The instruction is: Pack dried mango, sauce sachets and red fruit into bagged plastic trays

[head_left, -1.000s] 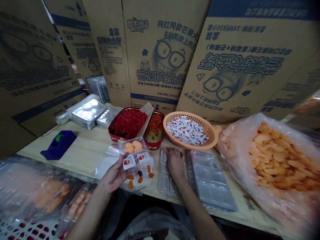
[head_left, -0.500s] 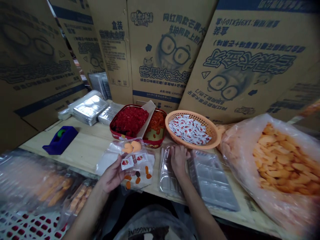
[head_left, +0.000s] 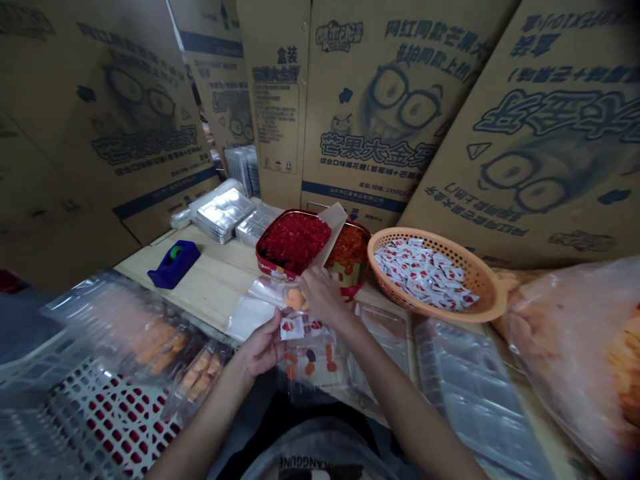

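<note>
left hand: our left hand (head_left: 261,347) is at the near edge of a clear plastic packet (head_left: 313,367), its fingers curled closed around that edge. small orange and dark gummy pieces lie inside the packet, with red-and-white sachets (head_left: 300,327) at its top.
right hand: our right hand (head_left: 323,297) is above the packet, its fingers curved downward. they touch or nearly touch a pale orange gummy piece (head_left: 295,299); we cannot tell whether they grip it.
gummy position: the piece lies on a clear film bag (head_left: 255,313), just in front of a red metal tin (head_left: 267,260).
tin contents: red granules (head_left: 293,241) fill one side and orange pieces (head_left: 347,250) the other.
right of tin: an orange woven plastic basket (head_left: 493,293) holds many white-and-red sachets (head_left: 425,275).
left of tin: a blue tape dispenser (head_left: 174,264) stands on a pale wooden table (head_left: 215,283).
behind table: printed brown cardboard cartons (head_left: 400,113) lean upright.
</note>
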### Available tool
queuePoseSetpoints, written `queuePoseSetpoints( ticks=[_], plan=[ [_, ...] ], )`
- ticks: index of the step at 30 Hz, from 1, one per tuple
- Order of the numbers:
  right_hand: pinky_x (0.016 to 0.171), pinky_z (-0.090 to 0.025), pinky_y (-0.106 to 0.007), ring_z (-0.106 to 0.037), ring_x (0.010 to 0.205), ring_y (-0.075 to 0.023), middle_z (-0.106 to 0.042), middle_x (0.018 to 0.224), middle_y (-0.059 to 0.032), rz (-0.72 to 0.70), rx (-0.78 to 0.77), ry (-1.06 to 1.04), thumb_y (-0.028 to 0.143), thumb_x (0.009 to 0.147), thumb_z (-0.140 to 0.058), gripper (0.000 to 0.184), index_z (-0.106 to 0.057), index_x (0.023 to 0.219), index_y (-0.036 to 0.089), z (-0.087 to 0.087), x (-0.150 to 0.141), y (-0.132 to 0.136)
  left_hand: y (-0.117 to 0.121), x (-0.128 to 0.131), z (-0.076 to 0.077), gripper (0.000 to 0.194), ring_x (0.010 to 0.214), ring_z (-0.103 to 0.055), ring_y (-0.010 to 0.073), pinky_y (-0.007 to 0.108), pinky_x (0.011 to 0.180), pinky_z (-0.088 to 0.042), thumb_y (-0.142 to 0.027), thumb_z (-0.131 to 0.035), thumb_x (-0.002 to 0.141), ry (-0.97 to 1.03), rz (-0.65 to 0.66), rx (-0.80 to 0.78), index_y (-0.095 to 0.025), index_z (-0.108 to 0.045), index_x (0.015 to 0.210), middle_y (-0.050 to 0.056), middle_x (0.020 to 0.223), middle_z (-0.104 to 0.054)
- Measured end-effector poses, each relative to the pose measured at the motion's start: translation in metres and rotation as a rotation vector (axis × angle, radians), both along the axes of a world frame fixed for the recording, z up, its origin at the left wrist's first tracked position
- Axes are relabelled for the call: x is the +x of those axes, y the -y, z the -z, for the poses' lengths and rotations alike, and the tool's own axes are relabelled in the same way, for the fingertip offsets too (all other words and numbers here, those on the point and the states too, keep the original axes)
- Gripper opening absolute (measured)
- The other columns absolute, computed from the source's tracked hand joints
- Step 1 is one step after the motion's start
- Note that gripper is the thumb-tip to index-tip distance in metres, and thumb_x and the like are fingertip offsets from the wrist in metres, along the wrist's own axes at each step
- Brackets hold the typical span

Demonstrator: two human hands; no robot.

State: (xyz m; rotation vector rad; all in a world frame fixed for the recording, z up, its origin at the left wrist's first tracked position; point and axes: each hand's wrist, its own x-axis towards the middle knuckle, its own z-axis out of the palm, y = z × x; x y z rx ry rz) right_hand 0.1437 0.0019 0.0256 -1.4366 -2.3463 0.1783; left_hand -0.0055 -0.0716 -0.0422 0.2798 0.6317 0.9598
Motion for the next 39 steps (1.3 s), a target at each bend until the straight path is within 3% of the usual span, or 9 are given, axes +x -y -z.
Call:
queuePoseSetpoints(
  ticks=[7,13,17,19,22,25,30,33,39],
  plan=[
    [0.074,-0.030,-0.036,-0.043,0.092,-0.0241,-0.052,0.097,-0.0099,-0.008,0.076,0.156,0.035,0.092,-0.031,0.029,-0.054,0.094,0.018,0.024,-0.029,-0.010,0.002,0.004,-0.005,0.054,0.095,-0.062,0.0262,0.042,0.078,-0.049,-0.059,-0.043,0.077,0.094,0.030,-0.011,-0.018,-0.051,0.112,0.013,0.107,-0.064],
    [0.079,-0.032,-0.039,-0.043,0.095,-0.0247,-0.052,0.098,-0.0114,0.023,0.045,0.154,0.038,0.091,-0.034,0.029,-0.055,0.095,0.018,0.024,-0.024,-0.011,0.004,0.006,-0.004,0.042,0.086,-0.064,0.0215,0.040,0.077,-0.051,-0.008,-0.062,0.071,-0.091,-0.011,0.023,-0.021,-0.053,0.109,0.006,0.103,-0.065],
    [0.085,-0.035,-0.043,-0.046,0.103,-0.0271,-0.054,0.106,-0.0126,0.196,-0.053,-0.138,0.039,0.083,-0.048,0.031,-0.054,0.105,0.017,0.022,0.003,-0.001,0.003,0.003,-0.011,0.044,0.084,-0.065,0.0227,0.042,0.073,-0.052,-0.003,-0.060,0.068,-0.084,0.046,0.043,-0.021,-0.054,0.108,0.007,0.102,-0.066],
    [0.085,-0.039,-0.043,-0.050,0.104,-0.0263,-0.057,0.109,-0.0120,0.273,-0.250,-0.531,0.039,0.078,-0.054,0.040,-0.053,0.112,0.018,0.023,0.023,0.013,0.002,0.005,-0.021,0.043,0.083,-0.065,0.0233,0.043,0.071,-0.053,-0.002,-0.059,0.068,-0.077,0.065,0.067,-0.021,-0.055,0.107,0.006,0.101,-0.066],
    [0.077,-0.048,-0.039,-0.061,0.090,-0.0236,-0.065,0.099,-0.0085,0.189,-0.812,-1.105,0.041,0.074,-0.058,0.042,-0.056,0.110,0.019,0.024,0.050,0.042,-0.002,0.016,-0.038,0.045,0.085,-0.064,0.0246,0.043,0.070,-0.052,-0.004,-0.059,0.069,-0.085,0.147,0.138,-0.022,-0.055,0.110,0.007,0.101,-0.066],
    [0.071,-0.052,-0.039,-0.066,0.078,-0.0237,-0.070,0.087,-0.0060,0.212,-1.126,-1.421,0.036,0.067,-0.066,0.035,-0.063,0.097,0.019,0.026,0.072,0.066,-0.012,0.031,-0.046,0.039,0.088,-0.062,0.0262,0.045,0.073,-0.050,-0.022,-0.059,0.077,-0.186,0.231,0.215,-0.020,-0.053,0.115,0.011,0.105,-0.063],
    [0.075,-0.053,-0.041,-0.067,0.080,-0.0246,-0.071,0.085,-0.0038,0.480,-0.943,-1.700,0.025,0.062,-0.070,0.024,-0.066,0.085,0.022,0.036,0.114,0.077,-0.052,0.026,-0.026,0.030,0.102,-0.054,0.0247,0.038,0.092,-0.038,-0.033,-0.060,0.075,-0.962,0.027,0.778,-0.020,-0.064,0.101,0.010,0.106,-0.061],
    [0.076,-0.054,-0.044,-0.067,0.081,-0.0253,-0.071,0.085,-0.0026,0.560,-0.826,-1.741,0.024,0.064,-0.068,0.018,-0.066,0.082,0.024,0.041,0.137,0.078,-0.076,0.012,-0.005,0.025,0.110,-0.048,0.0266,0.037,0.103,-0.024,-0.019,-0.069,0.064,-1.094,0.047,0.943,-0.022,-0.069,0.089,0.010,0.101,-0.064],
    [0.073,-0.056,-0.041,-0.068,0.069,-0.0226,-0.072,0.076,0.0000,0.591,-0.802,-1.846,0.019,0.063,-0.070,0.016,-0.067,0.078,0.022,0.041,0.148,0.084,-0.084,0.004,0.017,0.010,0.106,-0.051,0.0271,0.040,0.102,-0.023,-0.017,-0.065,0.066,-1.214,0.158,1.078,-0.023,-0.068,0.073,0.010,0.085,-0.067]
  ],
)
